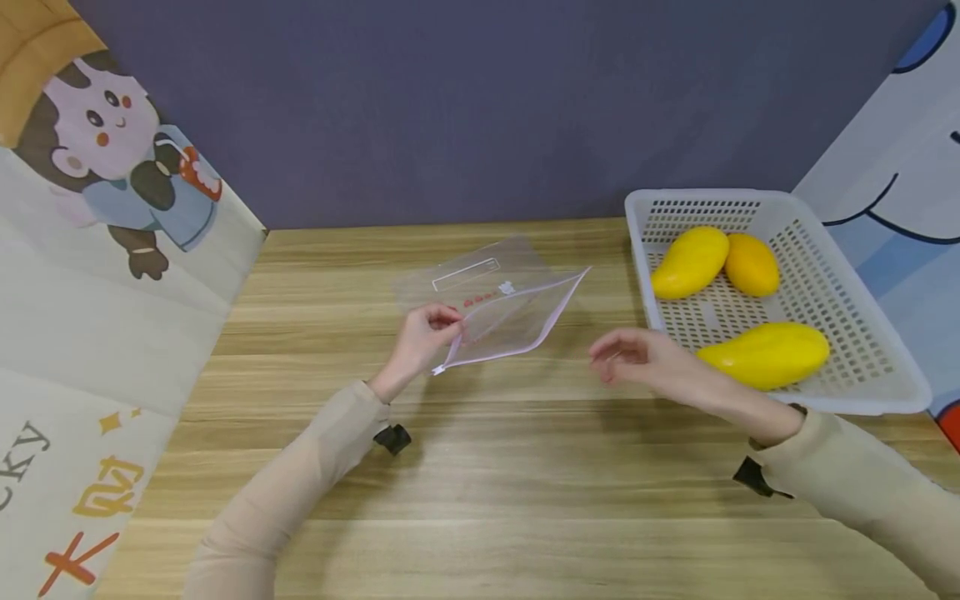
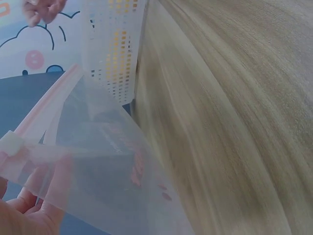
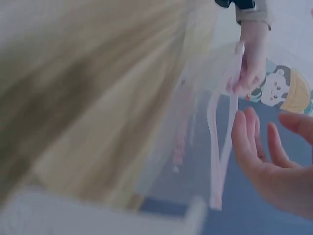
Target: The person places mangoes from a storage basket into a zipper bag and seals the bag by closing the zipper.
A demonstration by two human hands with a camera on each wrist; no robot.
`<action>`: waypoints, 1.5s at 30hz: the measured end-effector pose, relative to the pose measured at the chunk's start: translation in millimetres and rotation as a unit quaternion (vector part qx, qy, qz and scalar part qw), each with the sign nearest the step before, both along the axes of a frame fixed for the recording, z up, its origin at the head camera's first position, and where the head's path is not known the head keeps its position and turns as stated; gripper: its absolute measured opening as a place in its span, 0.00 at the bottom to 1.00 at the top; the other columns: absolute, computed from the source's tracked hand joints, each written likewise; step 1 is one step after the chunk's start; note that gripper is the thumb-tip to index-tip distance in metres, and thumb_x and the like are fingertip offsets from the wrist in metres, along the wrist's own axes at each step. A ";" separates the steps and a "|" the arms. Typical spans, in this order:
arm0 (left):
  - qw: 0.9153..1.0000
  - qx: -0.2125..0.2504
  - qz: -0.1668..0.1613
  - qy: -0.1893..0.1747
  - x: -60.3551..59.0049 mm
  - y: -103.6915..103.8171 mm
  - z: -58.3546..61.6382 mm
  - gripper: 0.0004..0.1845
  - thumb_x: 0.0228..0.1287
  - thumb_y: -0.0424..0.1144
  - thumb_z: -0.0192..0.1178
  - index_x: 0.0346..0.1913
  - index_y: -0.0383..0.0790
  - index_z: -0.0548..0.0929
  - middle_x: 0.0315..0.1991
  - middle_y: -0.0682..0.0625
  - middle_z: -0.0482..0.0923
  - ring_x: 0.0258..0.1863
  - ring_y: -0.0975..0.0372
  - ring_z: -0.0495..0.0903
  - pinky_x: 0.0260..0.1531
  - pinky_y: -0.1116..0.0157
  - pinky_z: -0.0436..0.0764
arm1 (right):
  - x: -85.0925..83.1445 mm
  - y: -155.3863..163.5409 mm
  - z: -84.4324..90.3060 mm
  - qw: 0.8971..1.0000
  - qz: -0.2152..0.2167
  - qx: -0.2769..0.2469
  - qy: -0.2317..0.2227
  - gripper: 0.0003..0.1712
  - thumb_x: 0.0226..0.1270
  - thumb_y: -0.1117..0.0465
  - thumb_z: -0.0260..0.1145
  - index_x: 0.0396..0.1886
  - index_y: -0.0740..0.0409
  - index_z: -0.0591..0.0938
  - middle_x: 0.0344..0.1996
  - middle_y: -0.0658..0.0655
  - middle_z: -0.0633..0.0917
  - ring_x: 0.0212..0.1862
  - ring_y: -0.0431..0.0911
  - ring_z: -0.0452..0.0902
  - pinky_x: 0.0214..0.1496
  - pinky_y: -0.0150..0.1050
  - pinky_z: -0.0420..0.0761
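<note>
A clear zip bag [image 1: 510, 321] with a pink zip edge and red print hangs tilted over the table, its mouth parted. My left hand [image 1: 423, 337] pinches the bag near its slider end; the white slider [image 2: 11, 143] shows close to the fingers in the left wrist view. Off to the right of the bag, my right hand [image 1: 652, 362] is held in the air with loosely bent fingers and nothing in it. In the right wrist view the right fingers [image 3: 249, 142] appear beside the bag's mouth, apart from it in the head view.
A white perforated basket [image 1: 873, 308] stands at the right with three yellow mangoes: one at the front [image 1: 772, 354], one behind [image 1: 692, 262], and a more orange one [image 1: 752, 265]. A dark wall panel [image 1: 450, 108] closes off the back of the wooden table [image 1: 525, 500].
</note>
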State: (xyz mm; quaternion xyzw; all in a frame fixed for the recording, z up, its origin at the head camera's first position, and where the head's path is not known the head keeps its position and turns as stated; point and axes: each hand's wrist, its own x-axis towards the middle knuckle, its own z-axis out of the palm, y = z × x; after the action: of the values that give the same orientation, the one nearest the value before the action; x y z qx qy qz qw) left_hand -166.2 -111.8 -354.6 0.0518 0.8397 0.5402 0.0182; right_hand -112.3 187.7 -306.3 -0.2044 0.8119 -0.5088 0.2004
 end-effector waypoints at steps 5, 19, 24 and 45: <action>1.000 0.006 -0.003 -0.006 0.4 0.2 0.7 0.07 0.52 0.25 0.58 0.34 0.25 0.79 0.40 0.35 0.78 0.32 0.53 0.79 0.33 0.69 0.80 | -1.7 17.3 18.6 0.994 0.022 0.069 0.085 0.13 0.61 0.67 0.57 0.45 0.66 0.74 0.39 0.59 0.80 0.38 0.38 0.77 0.40 0.33 0.79; 0.999 0.036 -0.002 -0.016 2.0 -2.7 0.7 0.07 0.52 0.23 0.56 0.35 0.22 0.78 0.42 0.33 0.77 0.31 0.55 0.80 0.30 0.71 0.80 | -16.5 69.7 37.3 0.927 0.023 0.248 0.282 0.13 0.54 0.71 0.63 0.42 0.63 0.78 0.35 0.51 0.81 0.31 0.34 0.73 0.29 0.28 0.78; 0.999 0.035 -0.005 -0.009 2.4 -3.0 -0.4 0.07 0.52 0.23 0.56 0.34 0.21 0.78 0.41 0.33 0.77 0.31 0.55 0.80 0.30 0.72 0.80 | -28.1 90.4 32.1 0.921 0.016 0.311 0.233 0.12 0.56 0.69 0.62 0.42 0.64 0.77 0.32 0.51 0.81 0.31 0.39 0.74 0.28 0.28 0.77; 0.999 0.033 -0.002 -0.038 1.7 -5.9 -3.6 0.07 0.53 0.27 0.58 0.35 0.25 0.79 0.33 0.36 0.80 0.25 0.63 0.78 0.26 0.73 0.79 | -52.0 159.9 4.7 0.898 0.033 0.419 0.132 0.29 0.51 0.53 0.67 0.47 0.69 0.75 0.42 0.67 0.79 0.45 0.63 0.72 0.41 0.56 0.75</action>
State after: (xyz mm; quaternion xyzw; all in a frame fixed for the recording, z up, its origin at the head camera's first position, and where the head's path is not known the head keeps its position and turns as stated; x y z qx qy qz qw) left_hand -164.5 -117.7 -358.1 0.0334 0.8200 0.5693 0.0495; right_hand -164.3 347.6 -301.6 -0.1935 0.9618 -0.0834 0.1747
